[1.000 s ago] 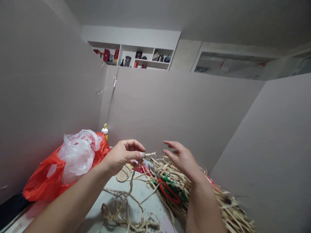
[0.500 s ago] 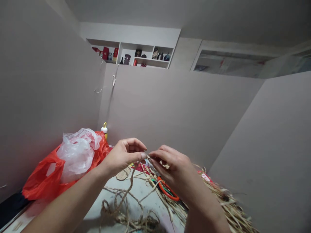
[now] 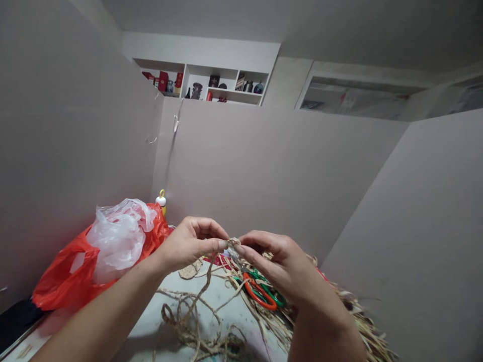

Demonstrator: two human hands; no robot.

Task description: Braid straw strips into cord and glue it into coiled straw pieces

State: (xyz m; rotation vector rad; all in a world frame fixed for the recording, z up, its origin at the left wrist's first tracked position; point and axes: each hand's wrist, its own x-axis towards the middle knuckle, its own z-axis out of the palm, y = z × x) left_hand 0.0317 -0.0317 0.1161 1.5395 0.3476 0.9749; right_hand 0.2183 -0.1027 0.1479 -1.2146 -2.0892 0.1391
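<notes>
Between my fingertips is a small coil of twisted straw cord (image 3: 234, 242), pale tan and raised above the table. My left hand (image 3: 194, 241) pinches its left side with thumb and forefinger. On the other side, my right hand (image 3: 273, 256) grips it between thumb and fingers. From the coil a long braided straw cord (image 3: 206, 284) hangs down to a loose, tangled heap (image 3: 211, 344) on the white table (image 3: 166, 327). A flat round woven straw piece (image 3: 190, 270) lies behind my left wrist.
Scissors with orange handles (image 3: 260, 292) and green-handled scissors (image 3: 277, 296) lie among loose straw strips (image 3: 372, 334) at the right. A red plastic bag (image 3: 64, 274) with a clear bag (image 3: 118, 239) on it stands at the left, near a yellow bottle with a white cap (image 3: 161, 201).
My right hand has shifted slightly right and turned, so the small straw coil now shows between the fingertips. More of the green-handled scissors is visible. My left hand stays nearly in place.
</notes>
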